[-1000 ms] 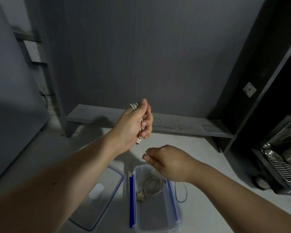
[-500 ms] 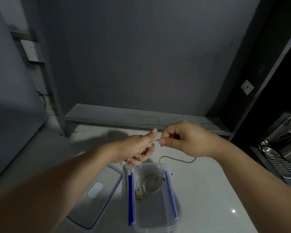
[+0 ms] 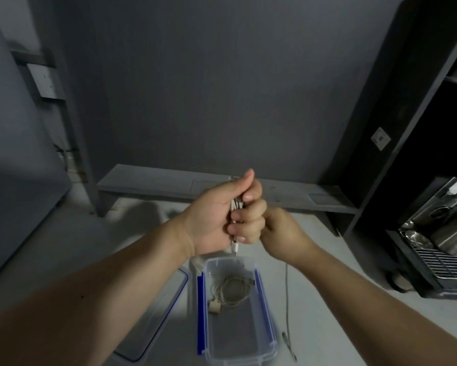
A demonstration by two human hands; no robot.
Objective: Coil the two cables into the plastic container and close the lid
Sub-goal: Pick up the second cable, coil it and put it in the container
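Note:
My left hand is raised above the table, closed around several white loops of the second cable, whose plug sticks out below the fist. My right hand is right beside it, fingers closed on the same cable. The cable's loose tail hangs from the right hand down to the table. The clear plastic container with blue clips stands open below the hands. A coiled white cable lies inside it. The clear lid lies flat to the container's left.
A low grey shelf runs along the back wall. A dark shelving unit stands at the right, with a metal dish rack holding steel items below it. The white tabletop extends to the left.
My left hand rose and turned upright with the loops. My right hand came down from the front to beside the left fist, and the loose tail now hangs to the container's right.

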